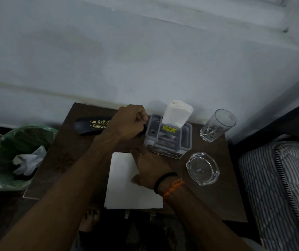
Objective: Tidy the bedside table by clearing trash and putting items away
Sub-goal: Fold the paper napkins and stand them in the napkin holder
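Resting nearest, the right hand is lying open, fingers pressing the white rectangular paper sheet on the dark wooden desk. At eleven o'clock, the curled left hand is gripping the black glasses case, long axis running nine-to-three, nearer that hand.

The left hand is curled in a fist. The right hand reaches forward, wrist wearing two bands.

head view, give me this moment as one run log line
left hand: curled, at organizer box | right hand: on white paper | bin: holds crumpled trash
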Available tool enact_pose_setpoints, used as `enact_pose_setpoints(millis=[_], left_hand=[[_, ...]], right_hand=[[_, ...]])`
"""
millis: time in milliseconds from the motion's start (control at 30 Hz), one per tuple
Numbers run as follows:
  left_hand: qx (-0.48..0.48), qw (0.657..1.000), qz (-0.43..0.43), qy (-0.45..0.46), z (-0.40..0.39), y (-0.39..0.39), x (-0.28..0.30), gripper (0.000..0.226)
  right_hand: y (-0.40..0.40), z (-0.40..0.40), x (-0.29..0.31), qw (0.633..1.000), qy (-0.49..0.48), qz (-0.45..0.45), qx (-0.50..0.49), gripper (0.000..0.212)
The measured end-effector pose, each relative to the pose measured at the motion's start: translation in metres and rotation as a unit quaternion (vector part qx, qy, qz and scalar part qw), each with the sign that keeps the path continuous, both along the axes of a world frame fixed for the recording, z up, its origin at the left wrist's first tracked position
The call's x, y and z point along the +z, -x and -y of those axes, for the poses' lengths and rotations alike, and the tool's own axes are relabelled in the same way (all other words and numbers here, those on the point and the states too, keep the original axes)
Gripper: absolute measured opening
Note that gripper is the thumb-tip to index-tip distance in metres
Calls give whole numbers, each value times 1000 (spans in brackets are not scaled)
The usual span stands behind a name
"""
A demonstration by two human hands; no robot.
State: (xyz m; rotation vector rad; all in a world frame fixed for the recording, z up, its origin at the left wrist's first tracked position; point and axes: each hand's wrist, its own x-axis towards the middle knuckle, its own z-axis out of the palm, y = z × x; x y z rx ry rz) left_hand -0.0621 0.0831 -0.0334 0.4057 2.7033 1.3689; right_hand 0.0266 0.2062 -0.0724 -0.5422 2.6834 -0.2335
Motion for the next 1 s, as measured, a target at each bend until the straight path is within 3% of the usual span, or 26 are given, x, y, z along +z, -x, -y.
enact_pose_setpoints(millis=[100,300,500,634,701,801,901,967,1001], left_hand=[[-48,997,6,52,7,1,-3,23],[-102,981,62,152,13,-2,-2,25],[-271,882,260,286,13,-9,-5,57],[-314,853,255,329,13,-14,-4,67],[-320,855,246,325,14,-16,-3,58],[-294,897,223,245,25,-16,5,34],[-251,935,211,137,41,-16,18,19],[-222,949,214,72,49,-18,26,16],[-206,954,216,41,51,-19,29,14]], right_hand=[[1,0,1,1000,-16,4,-18,98],[1,2,8,997,-54,28,-47,85],[-4,3,5,996,-69,-11,-48,82],[-5,2,7,997,-24,-24,-74,81],[-3,-2,10,995,7,-27,-92,77],[7,-15,23,988,89,8,-128,69],[17,-40,46,968,197,82,-134,43],[16,-61,59,921,323,119,-181,26],[13,-70,62,878,403,142,-217,24]])
